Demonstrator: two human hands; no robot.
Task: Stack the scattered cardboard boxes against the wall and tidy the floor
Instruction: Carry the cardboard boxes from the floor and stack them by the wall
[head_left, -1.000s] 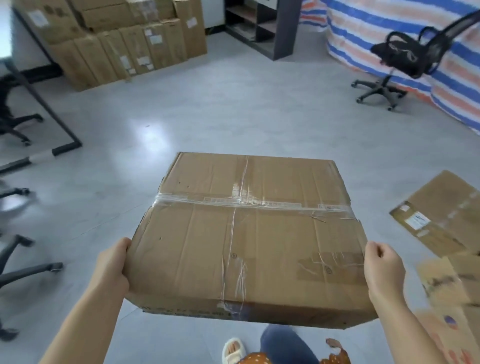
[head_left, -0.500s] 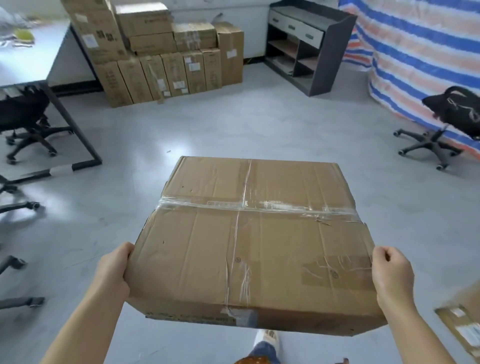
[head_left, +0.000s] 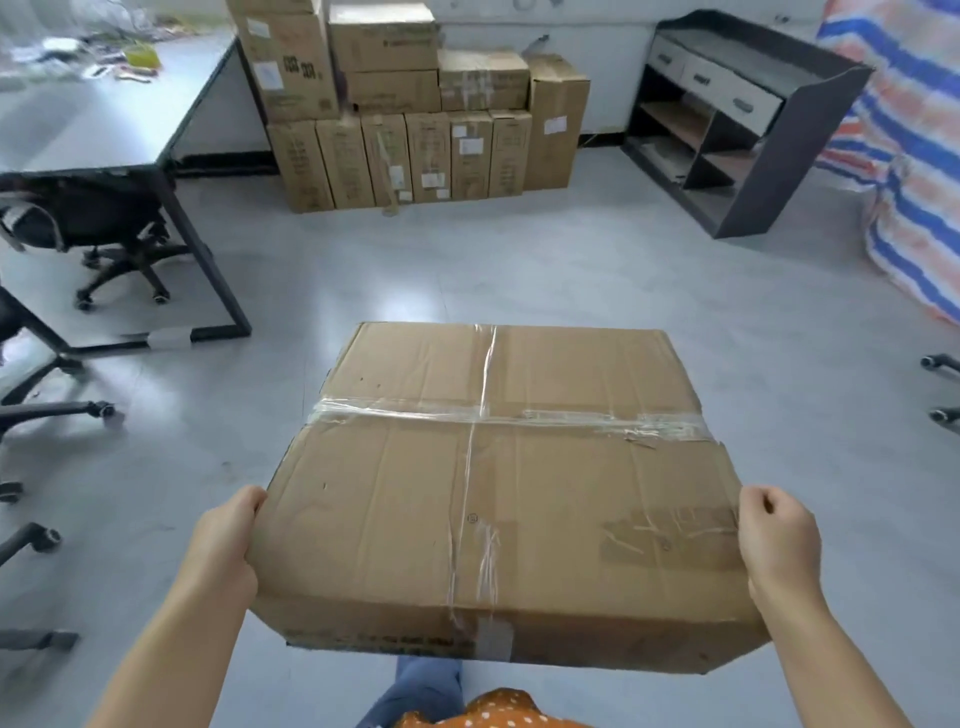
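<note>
A wide flat cardboard box (head_left: 498, 493), taped crosswise on top, is carried level in front of me above the floor. My left hand (head_left: 226, 540) grips its left edge and my right hand (head_left: 776, 540) grips its right edge, fingers curled under and out of sight. Straight ahead, a stack of cardboard boxes (head_left: 415, 109) stands against the far wall, upright narrow ones below and bigger ones on top.
A grey desk (head_left: 104, 124) with black legs and office chairs (head_left: 98, 228) fill the left side. A dark shelf unit (head_left: 737, 135) stands at the back right beside a striped tarp (head_left: 914, 156). Open grey floor (head_left: 467, 270) lies between me and the stack.
The view has swung left and forward: the wall stack now sits centred and nearer. The flat boxes on the floor at right have left the view. Both hands keep their hold.
</note>
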